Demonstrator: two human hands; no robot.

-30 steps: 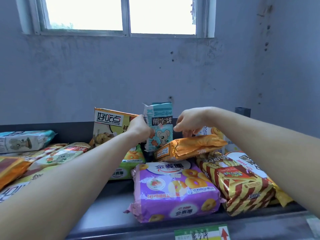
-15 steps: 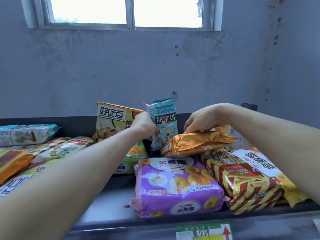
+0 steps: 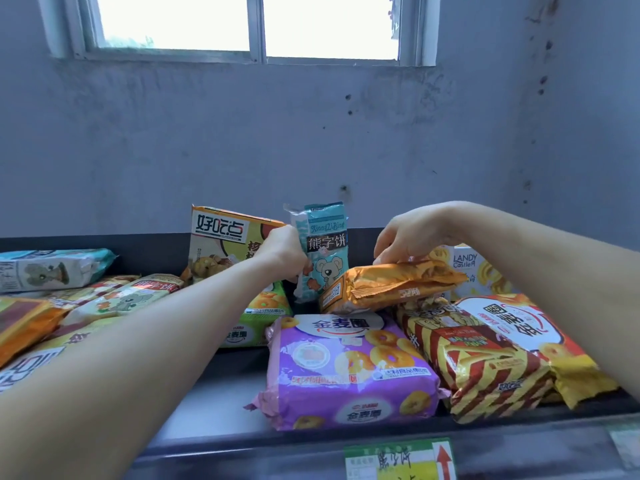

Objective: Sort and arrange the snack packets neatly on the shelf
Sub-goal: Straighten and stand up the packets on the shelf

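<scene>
Fingers (image 3: 388,247) on one teal packet (image 3: 327,245), one orange packet (image 3: 391,284)

Glossy crinkled orange foil packet (image 3: 391,284); shiny purple plastic ring-biscuit packet (image 3: 349,368); smooth grey metal shelf (image 3: 221,400); rough matt grey wall (image 3: 242,140).

1. Your shelf (image 3: 207,403): grey deck, dark back rail, bare patch at left of centre. A price label (image 3: 398,460) is on the front lip.
2. Purple packet (image 3: 349,372) lies flat at centre front.
3. Striped packet (image 3: 485,372), red and yellow, lies just beside it on your right.
4. Green packet (image 3: 258,323) lies flat behind the bare patch.
5. Heap of overlapping packets (image 3: 114,299) at far left.
</scene>
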